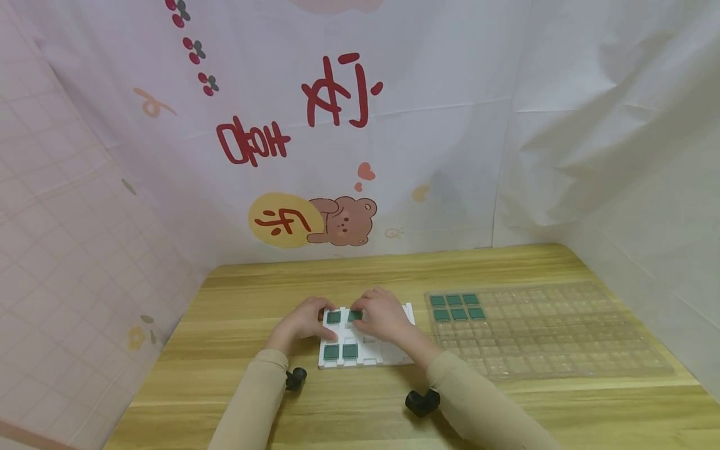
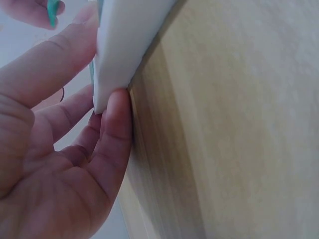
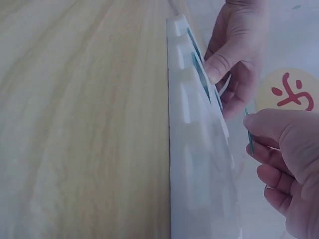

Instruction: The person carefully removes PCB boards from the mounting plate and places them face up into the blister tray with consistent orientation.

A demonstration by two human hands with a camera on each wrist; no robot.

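Observation:
A white tray (image 1: 342,334) lies on the table in front of me, with green circuit boards (image 1: 350,351) in its left part. My left hand (image 1: 304,319) grips the tray's left edge; in the left wrist view the thumb lies over its top and the fingertips touch its side. My right hand (image 1: 384,315) pinches a thin green circuit board (image 3: 250,138) between thumb and fingers. The right wrist view shows that board tilted on edge and apart from the tray. The right hand and forearm hide some of the tray's right part in the head view.
To the right lies a large clear plastic tray (image 1: 551,334) with many pockets. Several green boards (image 1: 458,313) sit in its far left corner. Both trays are on a wooden table (image 1: 360,419), with a printed white cloth (image 1: 450,156) hanging behind it.

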